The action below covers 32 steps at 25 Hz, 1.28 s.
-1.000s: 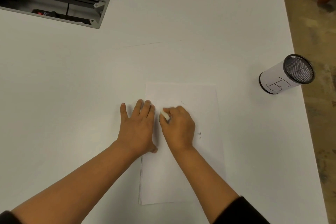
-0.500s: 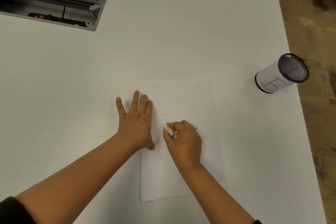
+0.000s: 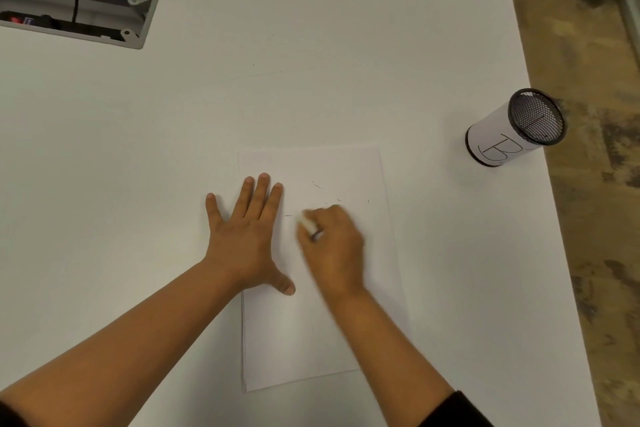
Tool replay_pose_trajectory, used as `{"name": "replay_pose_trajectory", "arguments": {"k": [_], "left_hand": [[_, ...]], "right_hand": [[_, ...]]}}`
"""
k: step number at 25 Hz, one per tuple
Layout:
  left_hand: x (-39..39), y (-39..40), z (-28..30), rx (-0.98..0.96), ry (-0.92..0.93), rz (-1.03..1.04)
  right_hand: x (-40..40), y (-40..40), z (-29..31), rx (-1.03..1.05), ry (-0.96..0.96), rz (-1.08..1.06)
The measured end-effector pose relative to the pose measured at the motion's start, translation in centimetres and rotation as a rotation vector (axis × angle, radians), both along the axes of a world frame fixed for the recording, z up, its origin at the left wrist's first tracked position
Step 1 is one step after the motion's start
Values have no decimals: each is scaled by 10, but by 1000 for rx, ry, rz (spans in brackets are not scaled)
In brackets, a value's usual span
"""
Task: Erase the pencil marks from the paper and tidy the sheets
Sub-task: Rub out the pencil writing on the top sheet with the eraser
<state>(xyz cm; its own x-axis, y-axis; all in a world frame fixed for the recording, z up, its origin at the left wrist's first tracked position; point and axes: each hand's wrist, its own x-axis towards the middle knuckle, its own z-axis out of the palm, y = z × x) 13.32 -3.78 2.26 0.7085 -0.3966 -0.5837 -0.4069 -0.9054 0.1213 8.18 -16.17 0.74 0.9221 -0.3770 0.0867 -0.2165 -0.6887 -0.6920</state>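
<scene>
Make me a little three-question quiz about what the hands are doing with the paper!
1. True or false: the left hand lies flat with its fingers spread on the paper.
2. What does the right hand grip? A) pencil B) eraser C) ruler
3. Fill in: the mesh cup near the table's right edge bears the letter ___.

Key: 1 true; 2 B; 3 B
</scene>
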Motion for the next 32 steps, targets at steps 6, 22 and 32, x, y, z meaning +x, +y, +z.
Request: {"name": "replay_pose_trajectory", "arguments": {"k": [6, 22, 32], "left_hand": [[0, 0, 1, -1, 11, 3], [1, -1, 3, 20, 15, -3], [1, -3, 4, 39, 19, -7]], "right_hand": [[6, -29, -6, -18, -35, -219], [-12, -17, -3, -23, -21, 5], [-14, -20, 5, -133, 38, 30]]}}
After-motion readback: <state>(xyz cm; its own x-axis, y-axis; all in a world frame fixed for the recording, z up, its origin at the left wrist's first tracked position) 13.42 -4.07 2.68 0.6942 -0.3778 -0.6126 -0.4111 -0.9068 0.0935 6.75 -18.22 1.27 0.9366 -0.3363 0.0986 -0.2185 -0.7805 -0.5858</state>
